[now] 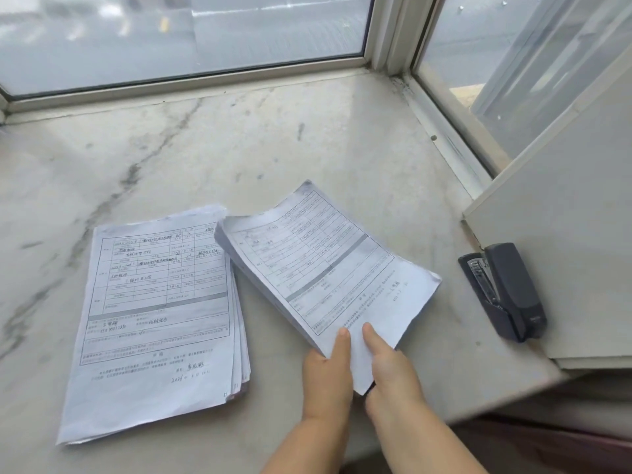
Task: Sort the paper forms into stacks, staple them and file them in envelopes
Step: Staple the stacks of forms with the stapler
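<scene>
A stack of printed paper forms [154,316] lies flat on the marble sill [239,148] at the left. To its right I hold a second, thicker bundle of forms [328,265], raised and tilted off the sill. My left hand [328,374] pinches its near corner with the thumb on top. My right hand [393,367] grips the same corner beside it, thumb also on top. A dark stapler [506,292] lies on the sill at the right, apart from both hands.
Window glass and its frame [191,77] close off the far side. An open window sash [564,206] juts over the sill at the right, just above the stapler. The sill's near edge runs past my right forearm.
</scene>
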`<act>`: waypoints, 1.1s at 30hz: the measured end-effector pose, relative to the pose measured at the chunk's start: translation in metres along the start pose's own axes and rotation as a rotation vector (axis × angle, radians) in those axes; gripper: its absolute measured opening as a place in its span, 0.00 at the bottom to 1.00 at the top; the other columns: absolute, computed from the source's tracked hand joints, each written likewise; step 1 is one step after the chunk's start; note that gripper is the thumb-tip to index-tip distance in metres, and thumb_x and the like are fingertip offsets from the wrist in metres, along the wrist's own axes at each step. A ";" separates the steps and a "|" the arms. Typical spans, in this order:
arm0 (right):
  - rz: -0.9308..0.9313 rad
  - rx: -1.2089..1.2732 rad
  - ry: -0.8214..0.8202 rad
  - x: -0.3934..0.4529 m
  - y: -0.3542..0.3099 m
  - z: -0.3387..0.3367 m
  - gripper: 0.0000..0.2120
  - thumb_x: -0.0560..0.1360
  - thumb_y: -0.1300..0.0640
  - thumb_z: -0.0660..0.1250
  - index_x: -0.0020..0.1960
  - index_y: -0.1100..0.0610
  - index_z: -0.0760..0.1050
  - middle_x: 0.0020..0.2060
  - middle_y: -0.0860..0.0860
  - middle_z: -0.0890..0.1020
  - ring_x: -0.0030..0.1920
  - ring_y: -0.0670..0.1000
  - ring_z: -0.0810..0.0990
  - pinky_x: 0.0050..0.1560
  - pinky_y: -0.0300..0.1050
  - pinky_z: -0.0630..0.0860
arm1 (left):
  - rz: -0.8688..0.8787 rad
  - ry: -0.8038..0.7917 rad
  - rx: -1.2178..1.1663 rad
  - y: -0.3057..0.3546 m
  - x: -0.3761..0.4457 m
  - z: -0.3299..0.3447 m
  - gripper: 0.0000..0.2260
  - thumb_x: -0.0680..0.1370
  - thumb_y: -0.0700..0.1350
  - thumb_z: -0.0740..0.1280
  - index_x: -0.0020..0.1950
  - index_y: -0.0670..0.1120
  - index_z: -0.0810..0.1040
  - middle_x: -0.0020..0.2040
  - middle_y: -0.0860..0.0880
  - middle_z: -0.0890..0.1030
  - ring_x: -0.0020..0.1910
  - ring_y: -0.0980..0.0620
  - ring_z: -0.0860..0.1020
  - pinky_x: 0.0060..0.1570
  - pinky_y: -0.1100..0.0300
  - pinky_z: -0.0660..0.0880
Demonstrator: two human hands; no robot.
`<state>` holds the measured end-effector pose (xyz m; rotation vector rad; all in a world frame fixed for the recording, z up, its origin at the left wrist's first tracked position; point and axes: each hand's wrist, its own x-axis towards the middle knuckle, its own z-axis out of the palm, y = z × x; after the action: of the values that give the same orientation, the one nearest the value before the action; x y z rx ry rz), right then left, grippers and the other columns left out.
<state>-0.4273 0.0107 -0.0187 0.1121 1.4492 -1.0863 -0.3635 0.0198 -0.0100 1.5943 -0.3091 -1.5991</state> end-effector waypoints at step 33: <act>-0.564 -0.427 -0.308 0.018 -0.106 -0.063 0.23 0.57 0.64 0.75 0.46 0.42 0.85 0.47 0.49 0.86 0.49 0.46 0.84 0.49 0.39 0.81 | 0.376 -0.427 0.487 0.128 0.096 -0.076 0.23 0.50 0.49 0.80 0.45 0.55 0.86 0.46 0.47 0.86 0.47 0.49 0.84 0.41 0.64 0.79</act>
<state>-0.5456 -0.0159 0.0106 -0.7758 1.4280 -1.1447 -0.2308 -0.0972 -0.0025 1.4010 -1.2305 -1.6210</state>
